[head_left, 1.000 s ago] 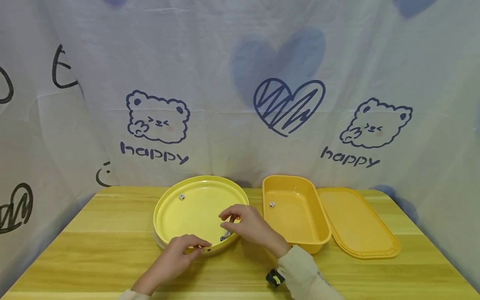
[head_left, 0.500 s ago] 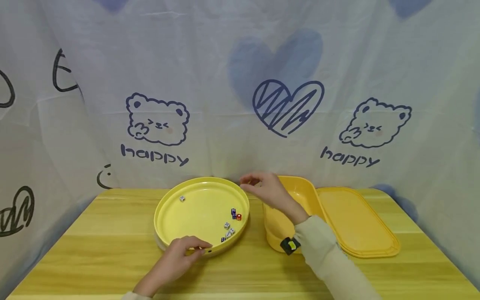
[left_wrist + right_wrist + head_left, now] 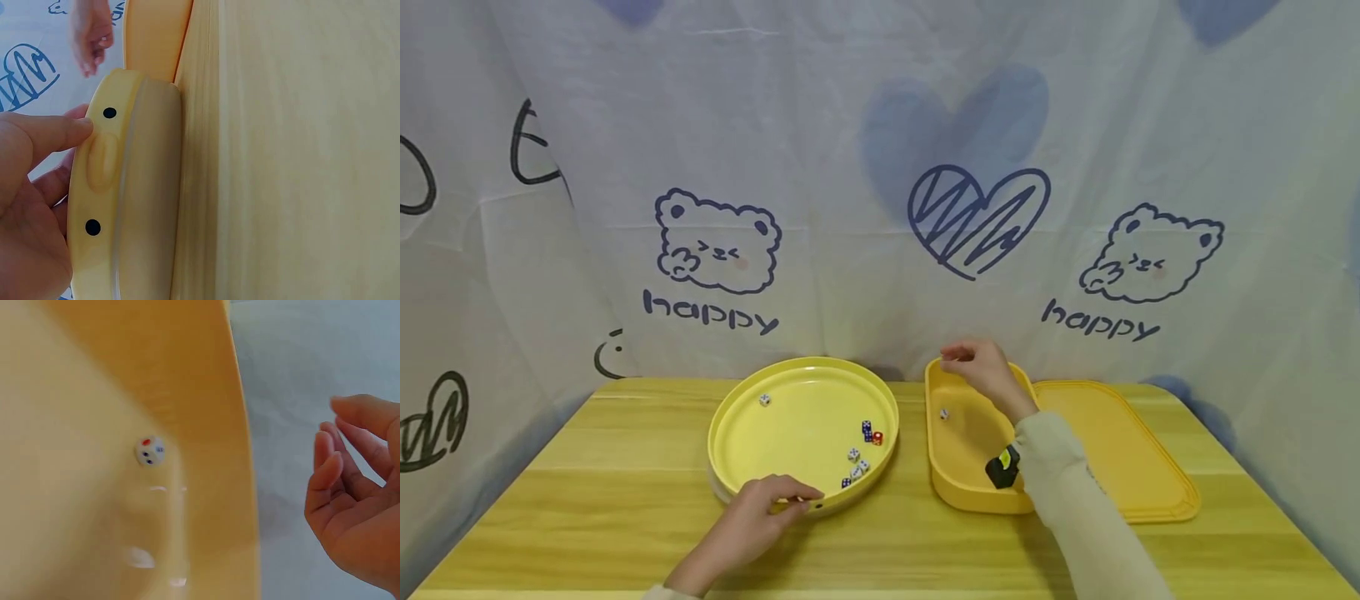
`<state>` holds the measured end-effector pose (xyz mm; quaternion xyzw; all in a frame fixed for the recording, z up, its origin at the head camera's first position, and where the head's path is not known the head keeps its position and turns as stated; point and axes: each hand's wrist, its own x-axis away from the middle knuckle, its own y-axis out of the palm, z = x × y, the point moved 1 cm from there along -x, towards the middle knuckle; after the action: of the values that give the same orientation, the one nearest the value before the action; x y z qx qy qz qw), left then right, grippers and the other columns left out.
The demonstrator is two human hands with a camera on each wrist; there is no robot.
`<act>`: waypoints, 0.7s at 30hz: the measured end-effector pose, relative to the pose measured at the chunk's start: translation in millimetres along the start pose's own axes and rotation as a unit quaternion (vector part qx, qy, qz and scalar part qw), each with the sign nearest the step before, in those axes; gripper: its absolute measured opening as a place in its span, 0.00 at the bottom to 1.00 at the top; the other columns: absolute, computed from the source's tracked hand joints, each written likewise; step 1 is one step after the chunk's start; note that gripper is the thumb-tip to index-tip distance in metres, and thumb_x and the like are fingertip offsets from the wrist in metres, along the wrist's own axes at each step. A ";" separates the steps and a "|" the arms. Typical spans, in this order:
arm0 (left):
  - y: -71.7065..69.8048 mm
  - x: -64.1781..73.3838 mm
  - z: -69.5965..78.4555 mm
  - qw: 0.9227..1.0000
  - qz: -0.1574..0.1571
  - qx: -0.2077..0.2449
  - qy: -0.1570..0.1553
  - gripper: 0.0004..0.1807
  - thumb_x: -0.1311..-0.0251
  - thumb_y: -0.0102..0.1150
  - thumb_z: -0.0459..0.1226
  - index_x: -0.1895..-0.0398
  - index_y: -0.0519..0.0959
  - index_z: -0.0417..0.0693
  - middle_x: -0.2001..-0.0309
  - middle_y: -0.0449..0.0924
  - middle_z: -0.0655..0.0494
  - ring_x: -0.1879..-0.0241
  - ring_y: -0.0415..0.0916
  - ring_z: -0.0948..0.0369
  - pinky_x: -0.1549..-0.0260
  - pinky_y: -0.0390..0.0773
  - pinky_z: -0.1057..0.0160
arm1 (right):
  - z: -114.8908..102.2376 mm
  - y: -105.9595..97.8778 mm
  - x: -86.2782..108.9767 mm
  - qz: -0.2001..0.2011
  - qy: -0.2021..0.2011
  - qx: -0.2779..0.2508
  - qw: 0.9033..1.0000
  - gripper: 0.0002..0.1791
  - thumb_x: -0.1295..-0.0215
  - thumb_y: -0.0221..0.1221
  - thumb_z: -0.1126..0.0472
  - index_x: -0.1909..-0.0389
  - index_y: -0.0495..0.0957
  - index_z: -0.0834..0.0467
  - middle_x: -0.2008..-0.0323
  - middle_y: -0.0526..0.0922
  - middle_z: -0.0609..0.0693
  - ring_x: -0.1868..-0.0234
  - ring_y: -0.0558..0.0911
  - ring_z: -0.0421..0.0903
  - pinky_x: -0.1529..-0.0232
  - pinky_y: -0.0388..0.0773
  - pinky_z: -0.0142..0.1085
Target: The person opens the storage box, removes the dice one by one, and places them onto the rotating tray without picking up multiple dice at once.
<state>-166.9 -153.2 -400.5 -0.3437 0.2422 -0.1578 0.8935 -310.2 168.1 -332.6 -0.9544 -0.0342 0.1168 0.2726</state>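
My left hand [image 3: 758, 512] grips the near rim of a round yellow tray [image 3: 816, 362], thumb on its outer wall and fingers behind it in the left wrist view. Several dice lie in the tray: a lone white die [image 3: 764, 401] at the far left, blue dice [image 3: 867, 431] beside a red die [image 3: 877, 438] at the right, and white dice [image 3: 859, 468] by the near right rim. Over the far end of an orange box [image 3: 934, 467] is my right hand [image 3: 988, 372], fingers loosely bent. Nothing shows between them. One white die [image 3: 150, 450] lies inside the box.
An orange lid [image 3: 1138, 467] lies on the wooden table [image 3: 587, 500] to the right of the box, partly behind my right sleeve. A white cloth [image 3: 850, 250] with drawn bears and hearts hangs along the table's back edge.
My right hand has moved from above the tray's right side up and rightward to over the orange box. The dice it covered now show. My left hand stays at the tray rim.
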 end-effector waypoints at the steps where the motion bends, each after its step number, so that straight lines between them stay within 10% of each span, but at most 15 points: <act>1: -0.1 -0.3 0.0 1.000 -0.002 0.000 -0.002 0.10 0.41 0.62 0.27 0.59 0.86 0.46 0.60 0.85 0.59 0.60 0.79 0.63 0.60 0.79 0.62 | 4.2 0.2 -0.5 0.001 0.002 -0.002 1.000 0.14 0.36 0.62 0.68 0.52 0.79 0.71 0.57 0.82 0.61 0.57 0.79 0.53 0.57 0.77 0.38; 21: 0.1 1.1 1.9 1.000 -0.002 0.017 -0.008 0.10 0.41 0.62 0.27 0.59 0.85 0.45 0.60 0.85 0.59 0.60 0.79 0.63 0.59 0.79 0.63 | 53.1 18.2 -7.2 -0.099 0.038 0.072 0.992 0.17 0.48 0.67 0.72 0.56 0.80 0.73 0.63 0.83 0.60 0.63 0.79 0.48 0.63 0.77 0.35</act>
<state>-164.9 -152.6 -399.7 -0.3301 0.2317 -0.1607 0.9008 -330.1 178.9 -384.5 -0.9281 -0.1097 0.0548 0.3515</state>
